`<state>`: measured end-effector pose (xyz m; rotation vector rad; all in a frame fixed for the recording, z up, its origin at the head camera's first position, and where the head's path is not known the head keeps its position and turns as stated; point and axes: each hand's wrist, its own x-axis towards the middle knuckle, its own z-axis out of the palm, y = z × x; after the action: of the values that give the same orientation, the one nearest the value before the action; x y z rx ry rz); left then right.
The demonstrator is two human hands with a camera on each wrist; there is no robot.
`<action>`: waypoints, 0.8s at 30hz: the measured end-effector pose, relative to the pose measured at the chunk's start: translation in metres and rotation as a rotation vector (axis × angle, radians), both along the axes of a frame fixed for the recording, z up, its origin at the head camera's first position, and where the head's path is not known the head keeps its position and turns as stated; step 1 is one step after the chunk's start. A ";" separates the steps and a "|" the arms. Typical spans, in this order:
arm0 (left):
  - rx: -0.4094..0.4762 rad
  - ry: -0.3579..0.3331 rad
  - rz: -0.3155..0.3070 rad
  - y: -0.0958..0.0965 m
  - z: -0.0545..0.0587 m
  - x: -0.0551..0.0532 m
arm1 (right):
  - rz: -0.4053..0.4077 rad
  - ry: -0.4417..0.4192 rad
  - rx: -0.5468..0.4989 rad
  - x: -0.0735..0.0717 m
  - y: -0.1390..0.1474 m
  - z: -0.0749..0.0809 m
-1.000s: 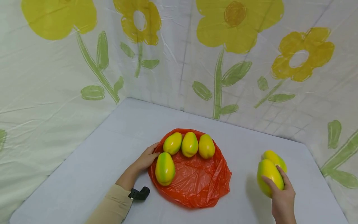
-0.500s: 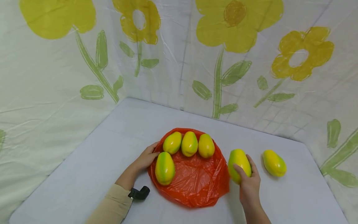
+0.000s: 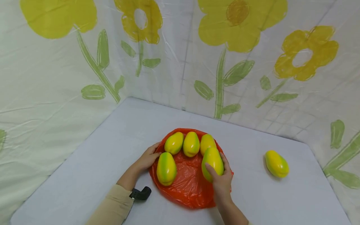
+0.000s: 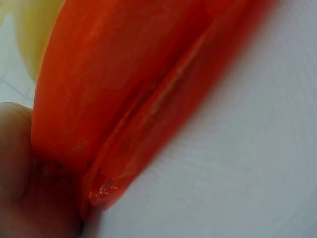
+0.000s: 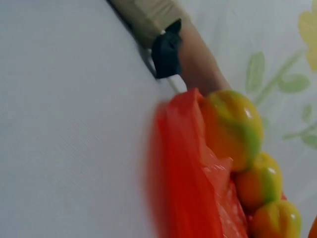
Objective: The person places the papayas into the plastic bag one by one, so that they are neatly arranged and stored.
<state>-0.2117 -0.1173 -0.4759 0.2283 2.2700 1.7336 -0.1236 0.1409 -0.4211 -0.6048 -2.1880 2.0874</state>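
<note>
A red plastic bag (image 3: 188, 187) lies spread on the table with its mouth rolled wide. Three yellow-green papayas (image 3: 191, 144) sit in a row along its far side, and another papaya (image 3: 166, 169) is at its left. My left hand (image 3: 146, 159) holds the bag's left rim, with the red plastic bunched against the thumb (image 4: 14, 153) in the left wrist view. My right hand (image 3: 222, 184) grips one more papaya (image 3: 213, 164) over the bag's right part, overlapping the rearmost right papaya in the head view. In the right wrist view the bag's side (image 5: 185, 173) stands up beside the fruit.
A lone papaya (image 3: 277, 164) lies on the white table (image 3: 253, 200) to the right of the bag. A black strap device (image 3: 141, 193) is on the left wrist. Flower-printed curtains (image 3: 174, 68) hang along the table's back and sides.
My right hand has carried its papaya leftward from beside the lone papaya on the right to above the bag. The left hand has kept its place on the rim.
</note>
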 end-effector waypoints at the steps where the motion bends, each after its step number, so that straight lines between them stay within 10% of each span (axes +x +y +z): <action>1: 0.001 0.000 -0.001 0.000 0.000 0.000 | 0.003 -0.009 0.007 0.000 -0.003 -0.001; 24: 0.013 0.005 -0.007 0.000 -0.001 0.000 | 0.094 -0.084 0.023 0.010 -0.043 -0.018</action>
<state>-0.2118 -0.1172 -0.4766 0.2432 2.2590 1.7473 -0.1132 0.0978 -0.4386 -0.6094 -2.3263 2.1146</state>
